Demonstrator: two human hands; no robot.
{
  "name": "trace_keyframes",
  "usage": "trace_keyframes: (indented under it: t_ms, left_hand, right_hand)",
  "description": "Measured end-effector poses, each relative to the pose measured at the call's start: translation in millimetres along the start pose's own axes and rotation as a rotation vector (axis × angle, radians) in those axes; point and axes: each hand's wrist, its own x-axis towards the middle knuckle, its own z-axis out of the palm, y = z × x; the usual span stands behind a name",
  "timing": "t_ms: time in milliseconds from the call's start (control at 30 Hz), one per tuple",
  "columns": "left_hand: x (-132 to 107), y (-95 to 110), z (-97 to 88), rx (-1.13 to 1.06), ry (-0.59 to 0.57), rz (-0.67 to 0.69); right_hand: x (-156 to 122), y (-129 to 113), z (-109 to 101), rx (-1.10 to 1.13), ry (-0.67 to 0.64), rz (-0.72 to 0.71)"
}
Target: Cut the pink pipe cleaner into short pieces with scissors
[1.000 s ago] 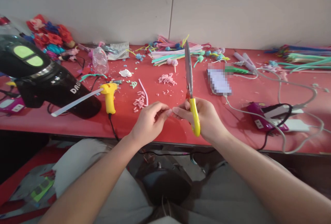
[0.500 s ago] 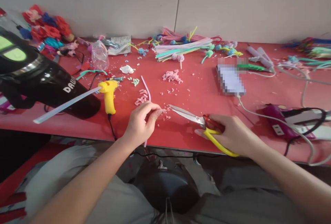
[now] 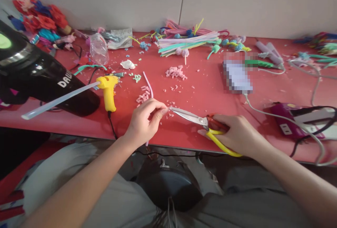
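My left hand (image 3: 143, 122) pinches a thin pink pipe cleaner, whose lower end (image 3: 146, 144) pokes out below the hand at the table's front edge. My right hand (image 3: 238, 135) grips yellow-and-red-handled scissors (image 3: 202, 122). Their blades lie low over the red table (image 3: 205, 91) and point left, with the tips right at my left fingertips. Small pink cut pieces (image 3: 143, 97) lie scattered just beyond my left hand, beside a longer pink pipe cleaner (image 3: 147, 82).
A yellow glue gun (image 3: 107, 89) with a clear stick and a black hair dryer (image 3: 39, 80) lie at the left. Pipe cleaner bundles (image 3: 184, 42), a plastic bottle (image 3: 98, 49), a phone (image 3: 237, 75), cables and a purple power strip (image 3: 286, 119) fill the back and right.
My right hand swung the scissors down from upright to flat, blades now pointing left at my left fingertips. My left hand kept its pinch on the pink strand.
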Motion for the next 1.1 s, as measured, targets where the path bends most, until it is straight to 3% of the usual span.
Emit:
trace_keyframes:
  t_ms: [500,1100]
  left_hand:
    - [0.0,1.5,2.7,0.000,0.019,0.022]
    - [-2.5,-1.5,1.4,-0.007,0.040,0.068]
  right_hand:
    - [-2.1,-0.3,0.7,0.029,0.050,0.039]
    - [-1.2,2.2,-1.3,-0.015,-0.021,0.022]
